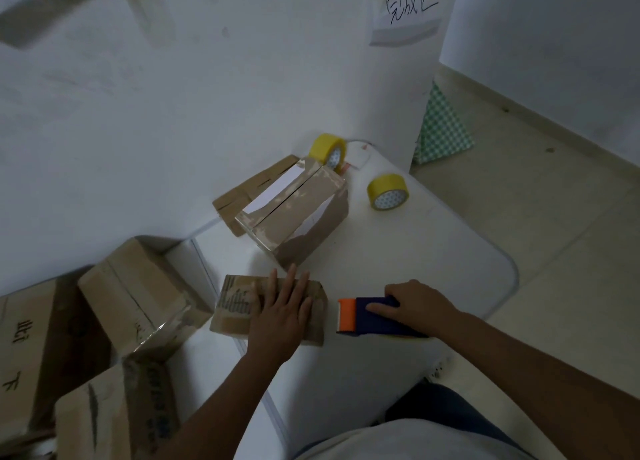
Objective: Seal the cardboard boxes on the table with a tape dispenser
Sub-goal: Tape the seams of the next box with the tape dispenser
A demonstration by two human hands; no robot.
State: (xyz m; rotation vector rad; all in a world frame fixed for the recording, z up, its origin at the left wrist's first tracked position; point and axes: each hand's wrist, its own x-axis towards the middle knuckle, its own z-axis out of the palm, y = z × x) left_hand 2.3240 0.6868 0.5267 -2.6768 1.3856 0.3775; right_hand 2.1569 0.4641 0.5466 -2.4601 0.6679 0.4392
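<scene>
Fingers of left hand (pixel 282 316) straight, pressed flat on small cardboard box (pixel 239 309) at white table's (pixel 433 262) near edge. Right hand (pixel 420 302) curled around blue-and-orange tape dispenser (pixel 367 317) just beside it. Larger taped box (pixel 298 217) behind, near two yellow tape rolls (pixel 388 191).

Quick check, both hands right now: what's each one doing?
Left hand: open, flat fingers pressing on the small cardboard box.
Right hand: closed around the tape dispenser, which sits on the table.
</scene>
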